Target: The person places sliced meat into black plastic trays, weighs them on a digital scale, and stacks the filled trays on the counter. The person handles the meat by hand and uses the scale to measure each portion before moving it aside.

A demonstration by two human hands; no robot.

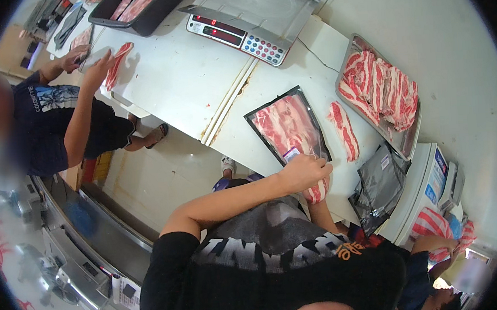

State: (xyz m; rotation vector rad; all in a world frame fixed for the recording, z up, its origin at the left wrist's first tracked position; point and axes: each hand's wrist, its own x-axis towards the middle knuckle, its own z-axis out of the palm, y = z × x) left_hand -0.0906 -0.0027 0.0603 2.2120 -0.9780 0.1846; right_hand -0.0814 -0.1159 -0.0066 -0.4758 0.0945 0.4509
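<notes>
On the white table in front of me lies a clear-faced vacuum pouch (285, 125) with a black border, filled with striped slices of red and white meat. My left hand (305, 173) is closed on the pouch's near edge, beside a small purple-and-white label. Just below it, a slice of meat (317, 192) shows at the pouch's near end, held by my right hand (319, 206), whose fingers are mostly hidden by the meat and my left hand. To the right of the pouch, a single meat strip (344, 131) lies on the table.
A metal tray (350, 97) heaped with meat slices stands at the right. Dark empty pouches (380, 183) lie nearer me, by a white box-shaped appliance (420, 186). A digital scale (261, 10) and a black tub (100, 16) stand behind. At left, a co-worker's hands (89, 65) handle meat.
</notes>
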